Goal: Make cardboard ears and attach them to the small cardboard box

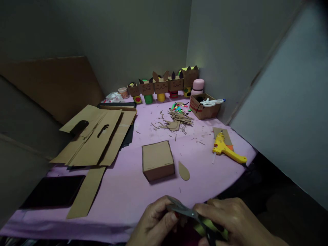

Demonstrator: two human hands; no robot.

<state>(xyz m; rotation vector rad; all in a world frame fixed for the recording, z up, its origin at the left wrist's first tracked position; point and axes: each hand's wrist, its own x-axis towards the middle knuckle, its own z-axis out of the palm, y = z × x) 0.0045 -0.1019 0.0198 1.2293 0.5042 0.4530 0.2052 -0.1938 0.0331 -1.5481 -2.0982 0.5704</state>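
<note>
My right hand is closed around the handles of a pair of dark scissors, whose blades point left. At the blade tips, my left hand is pinched shut; what it holds is mostly hidden, with only a small spot of red showing by the thumb. A yellow-green piece shows beneath the scissors. Just beyond my hands on the pink cloth lie a closed cardboard box and, to its right, a cut teardrop of cardboard.
Flattened cardboard and a dark tablet-like slab lie left. A yellow glue gun rests right. Cardboard scraps lie mid-table. Behind stand several cardboard-headed figures, a pink bottle and an open box.
</note>
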